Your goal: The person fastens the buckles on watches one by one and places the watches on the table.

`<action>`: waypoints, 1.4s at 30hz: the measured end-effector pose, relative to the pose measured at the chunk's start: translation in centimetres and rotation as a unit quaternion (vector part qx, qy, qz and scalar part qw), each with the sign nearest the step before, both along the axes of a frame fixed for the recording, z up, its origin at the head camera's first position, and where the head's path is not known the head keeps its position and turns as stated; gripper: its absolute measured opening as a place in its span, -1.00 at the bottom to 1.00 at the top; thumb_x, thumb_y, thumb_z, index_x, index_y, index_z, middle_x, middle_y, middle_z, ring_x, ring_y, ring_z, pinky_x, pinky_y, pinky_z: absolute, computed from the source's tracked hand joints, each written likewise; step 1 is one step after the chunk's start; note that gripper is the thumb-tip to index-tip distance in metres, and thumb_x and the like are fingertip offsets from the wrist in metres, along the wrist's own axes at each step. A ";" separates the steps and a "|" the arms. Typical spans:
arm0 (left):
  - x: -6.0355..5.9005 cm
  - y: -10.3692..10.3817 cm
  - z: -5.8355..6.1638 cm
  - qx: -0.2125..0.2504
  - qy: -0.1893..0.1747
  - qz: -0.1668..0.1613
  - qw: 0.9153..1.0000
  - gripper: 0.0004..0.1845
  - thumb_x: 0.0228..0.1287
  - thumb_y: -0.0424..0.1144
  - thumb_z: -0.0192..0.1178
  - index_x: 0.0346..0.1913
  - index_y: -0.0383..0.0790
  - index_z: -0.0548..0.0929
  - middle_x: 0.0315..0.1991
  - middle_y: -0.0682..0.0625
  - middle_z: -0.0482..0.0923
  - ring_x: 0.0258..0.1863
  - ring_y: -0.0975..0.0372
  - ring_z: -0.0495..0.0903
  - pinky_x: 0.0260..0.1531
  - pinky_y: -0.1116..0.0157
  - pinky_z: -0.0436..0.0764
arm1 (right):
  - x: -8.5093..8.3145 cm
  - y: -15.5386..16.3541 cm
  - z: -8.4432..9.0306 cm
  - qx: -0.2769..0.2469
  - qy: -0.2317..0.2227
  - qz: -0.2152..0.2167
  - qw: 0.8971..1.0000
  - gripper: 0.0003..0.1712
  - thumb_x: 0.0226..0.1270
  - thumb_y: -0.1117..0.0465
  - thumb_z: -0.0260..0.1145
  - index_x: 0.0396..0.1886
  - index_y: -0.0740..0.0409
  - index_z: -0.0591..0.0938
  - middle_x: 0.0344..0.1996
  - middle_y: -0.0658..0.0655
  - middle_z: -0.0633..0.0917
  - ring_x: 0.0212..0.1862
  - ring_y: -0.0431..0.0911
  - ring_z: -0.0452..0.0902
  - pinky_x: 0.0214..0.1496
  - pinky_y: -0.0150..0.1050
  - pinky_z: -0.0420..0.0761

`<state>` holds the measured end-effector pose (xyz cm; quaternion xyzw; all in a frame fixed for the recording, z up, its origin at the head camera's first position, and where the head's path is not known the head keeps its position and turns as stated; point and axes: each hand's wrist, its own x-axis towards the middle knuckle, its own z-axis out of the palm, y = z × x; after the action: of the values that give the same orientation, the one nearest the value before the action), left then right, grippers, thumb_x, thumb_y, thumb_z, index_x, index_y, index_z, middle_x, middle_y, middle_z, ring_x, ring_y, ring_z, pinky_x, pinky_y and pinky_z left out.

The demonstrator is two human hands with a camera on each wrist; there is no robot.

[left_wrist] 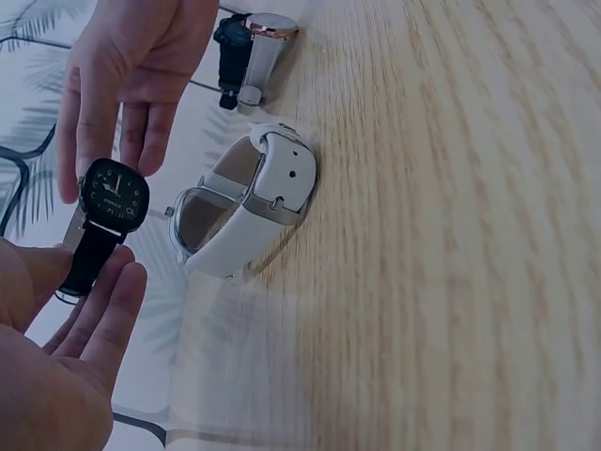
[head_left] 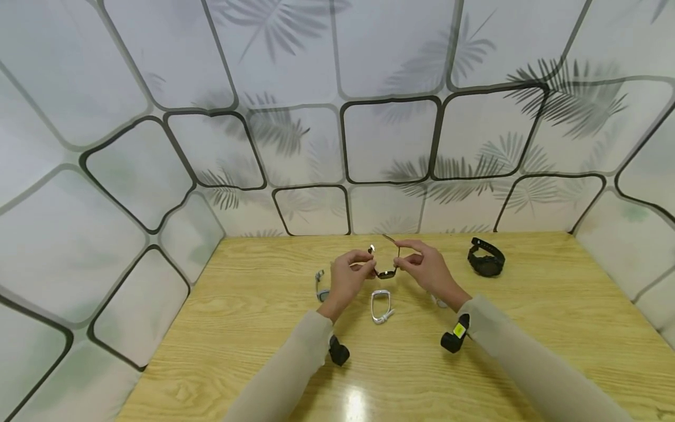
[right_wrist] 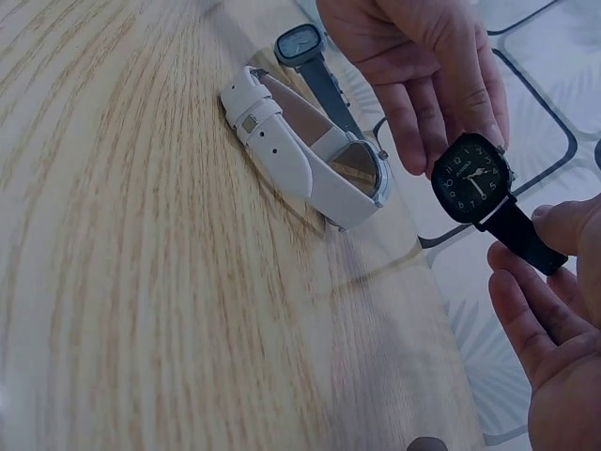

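Fingers of the left hand (head_left: 348,276) and right hand (head_left: 425,266) are pinched on a black-faced watch (right_wrist: 472,178), held above the table (head_left: 527,328); a white watch (head_left: 381,306) lies beneath them, a black watch (head_left: 486,258) off to the right.

Black square watch (left_wrist: 113,195) dial with white hour numerals, its small brand line too small to read

Held watch (right_wrist: 472,178): black square dial, black strap. White-strapped watch (right_wrist: 310,155) on counter (head_left: 527,328), light wood grain. Grey-blue watch (right_wrist: 300,42). Black watch (head_left: 486,258). Walls (head_left: 390,64): white, black outlines, grey palm fronds.
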<state>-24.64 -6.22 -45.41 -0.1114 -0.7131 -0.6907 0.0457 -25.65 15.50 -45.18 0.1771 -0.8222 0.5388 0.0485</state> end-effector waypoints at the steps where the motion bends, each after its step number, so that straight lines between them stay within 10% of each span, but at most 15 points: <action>1: 0.0 0.0 0.0 -0.002 0.001 0.001 1.000 -0.87 0.38 -0.47 0.32 -0.10 -0.51 0.70 -0.16 -0.27 0.69 -0.29 -0.08 0.78 -0.26 0.15 0.79 | 0.0 0.0 0.0 -0.005 -0.003 0.003 1.000 -0.43 0.47 0.19 0.39 0.42 0.11 0.52 -0.08 0.18 0.79 -0.10 0.21 0.75 -0.02 0.02 0.70; 6: 0.3 -0.2 0.0 -0.010 -0.005 -0.002 1.000 -0.90 0.39 -0.47 0.31 -0.14 -0.47 0.67 -0.15 -0.27 0.68 -0.30 -0.10 0.77 -0.22 0.01 0.78 | -0.1 -0.2 0.1 -0.031 -0.011 0.009 0.999 -0.40 0.51 0.22 0.34 0.48 0.14 0.45 0.23 0.26 0.60 -0.12 0.10 0.77 -0.05 0.01 0.73; 18: 0.5 -0.5 -0.1 -0.008 -0.023 -0.029 0.999 -0.68 0.42 -0.45 0.28 0.16 -0.41 0.52 -0.09 -0.39 0.66 -0.23 -0.32 0.70 -0.14 -0.14 0.73 | 0.1 -0.1 -0.1 -0.034 -0.035 -0.002 0.999 -0.53 0.56 0.14 0.29 0.36 0.21 0.56 0.04 0.37 0.68 -0.22 0.16 0.76 -0.10 0.08 0.75; 42: 0.1 -0.9 0.6 -0.010 -0.025 -0.018 0.999 -0.73 0.42 -0.40 0.30 0.09 -0.49 0.70 -0.05 -0.38 0.70 -0.19 -0.02 0.76 -0.12 0.18 0.76 | 0.7 -0.1 0.4 -0.034 -0.045 0.010 0.998 -0.55 0.55 0.08 0.31 0.30 0.17 0.62 -0.01 0.30 0.71 -0.26 0.05 0.76 -0.17 0.01 0.77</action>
<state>-24.59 -7.13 -44.77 -0.1074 -0.7187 -0.6868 0.0146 -24.93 15.44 -44.80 0.1591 -0.8028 0.5746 0.0125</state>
